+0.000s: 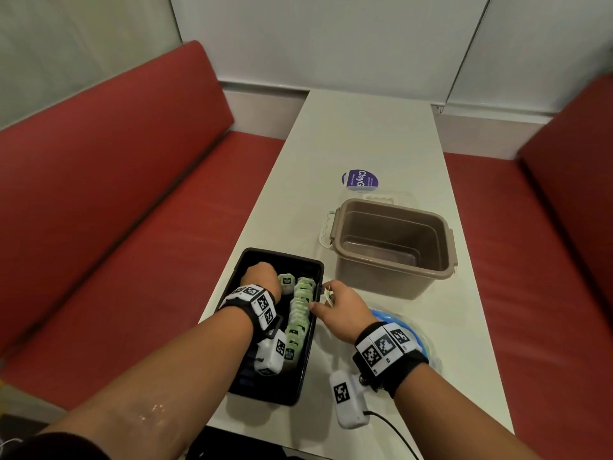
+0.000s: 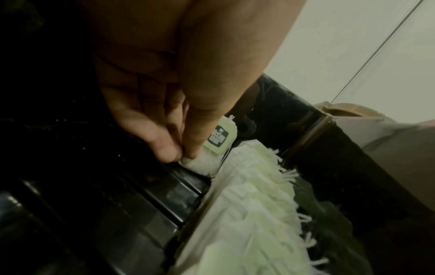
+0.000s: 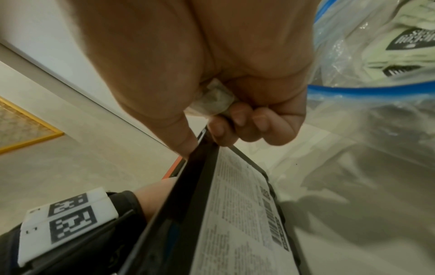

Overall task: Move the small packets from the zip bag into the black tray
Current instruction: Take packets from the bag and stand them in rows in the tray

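The black tray (image 1: 282,254) lies near the table's front left, with a row of several pale green packets (image 1: 300,313) standing along its right side. My left hand (image 1: 260,275) reaches into the tray's far end. In the left wrist view its thumb and fingertips (image 2: 168,150) pinch the edge of a white packet (image 2: 202,165) beside the row of packets (image 2: 254,204). My right hand (image 1: 331,302) is at the tray's right rim, its fingers (image 3: 237,124) curled round a small packet (image 3: 215,96). The clear zip bag (image 1: 411,330) with a blue seal lies under my right wrist and holds more packets (image 3: 409,41).
An open brown plastic tub (image 1: 391,247) stands just beyond the bag on the white table (image 1: 365,134). A purple-labelled round container (image 1: 360,180) sits behind it. Red benches (image 1: 99,194) flank the table on both sides. A cable (image 1: 394,429) trails from my right wrist unit.
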